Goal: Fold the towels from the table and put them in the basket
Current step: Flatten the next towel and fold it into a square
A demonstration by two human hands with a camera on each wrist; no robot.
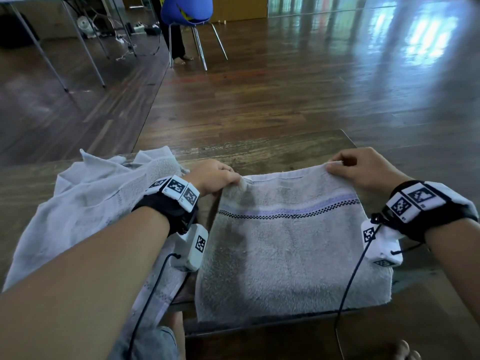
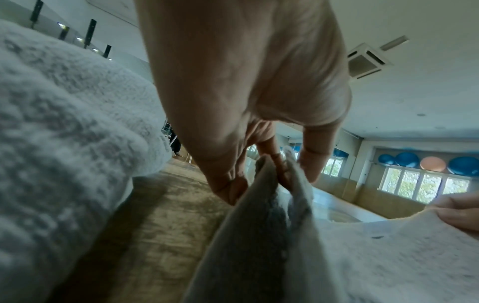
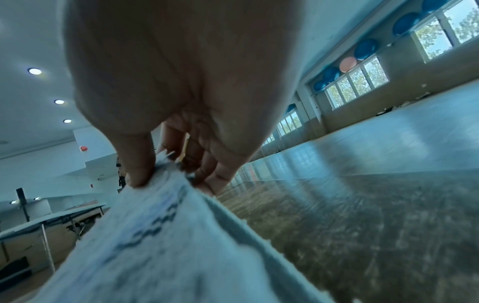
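Observation:
A grey towel (image 1: 288, 245) with a checked blue band lies folded on the wooden table (image 1: 259, 152), its near edge hanging over the front. My left hand (image 1: 215, 178) pinches its far left corner, thumb and fingers closed on the cloth (image 2: 274, 184). At the far right corner my right hand (image 1: 355, 167) pinches the top layer (image 3: 166, 184) and holds it slightly raised. A second pale towel (image 1: 85, 193) lies crumpled at the left, under my left forearm. No basket shows in any view.
Bare table surface stretches beyond the towel to the far edge (image 1: 345, 133). Past it lies open wooden floor, with a blue chair (image 1: 187, 11) and a person's legs far off. Other table legs (image 1: 85, 53) stand at the far left.

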